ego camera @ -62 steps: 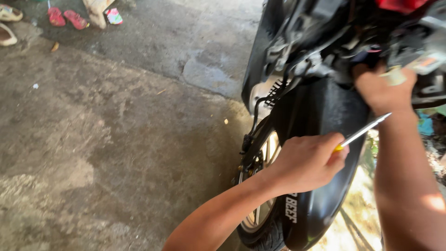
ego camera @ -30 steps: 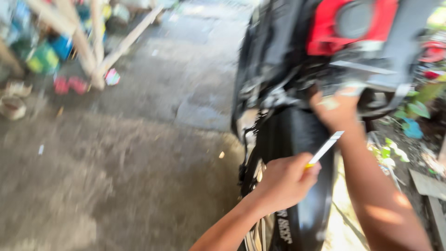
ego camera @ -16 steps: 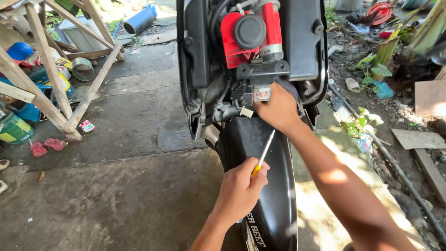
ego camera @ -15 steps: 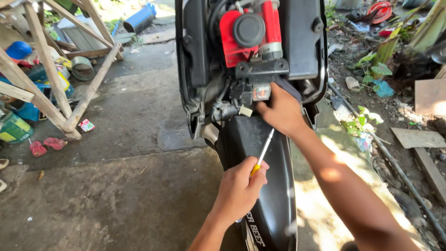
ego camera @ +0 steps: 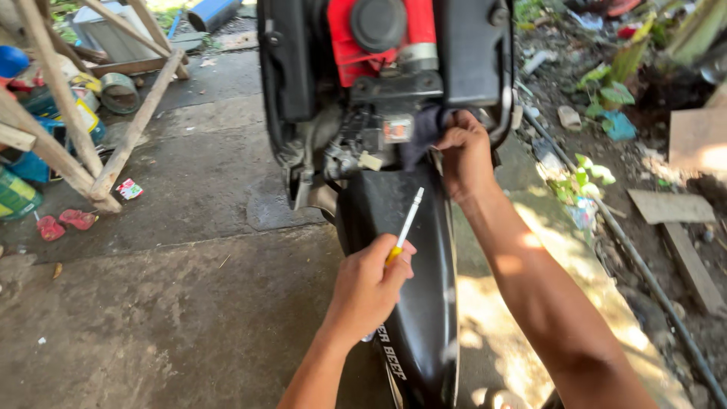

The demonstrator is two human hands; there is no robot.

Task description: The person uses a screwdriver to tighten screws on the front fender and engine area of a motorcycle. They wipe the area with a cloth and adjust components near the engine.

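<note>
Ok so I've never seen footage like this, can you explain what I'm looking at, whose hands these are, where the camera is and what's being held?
The camera sits on a person's head and looks down, so the two bare arms reaching in from the bottom are that person's own. In front of them stands a motorcycle with its covers off, showing a red part up top and a black mudguard below. The left hand grips a screwdriver with a yellow handle, its metal shaft pointing up toward the machine. The right hand presses a dark cloth against the frame. All this stands on a concrete floor. At left are a wooden frame, cans and small red sandals; at right, litter, plants and boards.
</note>
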